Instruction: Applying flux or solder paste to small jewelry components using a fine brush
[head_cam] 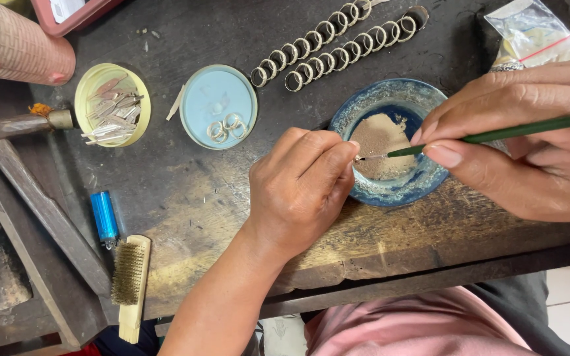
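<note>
Brushing a pinched piece over the blue bowl

A tiny item, too small to identify, sits pinched in the left hand (298, 188) fingertips over the pale powder in the blue glazed ceramic bowl (390, 99), near the dark wooden worktop's front edge. The right hand (529, 142) is clamped on a thin green-handled brush (496, 134), its tip touching the piece; this looks like the coating step, calling next for a steady, light stroke. Farther back lie two rows of silver rings (338, 43) and a light blue lid (219, 105) with rings.
</note>
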